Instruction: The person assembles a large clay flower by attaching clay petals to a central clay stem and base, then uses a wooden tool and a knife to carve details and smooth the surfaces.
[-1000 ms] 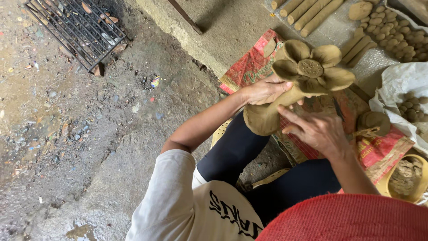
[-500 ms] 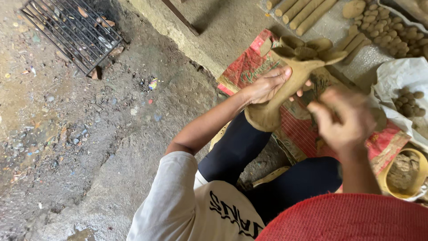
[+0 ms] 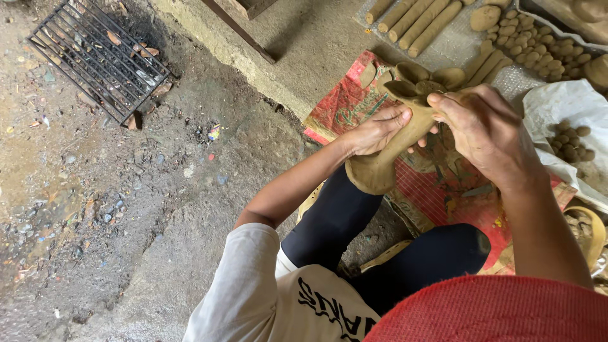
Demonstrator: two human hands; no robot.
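Clay flower piece (image 3: 405, 120), brown, wet-looking: petalled head at top, thick stem widening to a rounded foot at the bottom. Held tilted above the red printed sack (image 3: 437, 190) spread on the ground in front of the seated person.

Head view. Left hand (image 3: 379, 130) wraps the stem from the left side, fingers (image 3: 399, 117) curled closed round it. Right hand (image 3: 478, 123) covers the upper stem just below the petals, fingers bent and pressing the clay; thumb side hidden, grip appears closed on the piece.

Red sack: rectangular, flat, pale printed emblem near its upper left corner, smeared with clay. White plastic sheet (image 3: 563, 107) at right, crumpled, carrying a small heap of clay balls (image 3: 570, 139), roughly ten. Above, on clear bubble wrap (image 3: 456, 44), four clay rolls (image 3: 415, 19) lie side by side, with a larger spread of small clay pellets (image 3: 538, 44) beside them, too many to count. One metal grate (image 3: 101, 57), black, rests on the dirt floor (image 3: 95, 209) at upper left, well apart from the hands.
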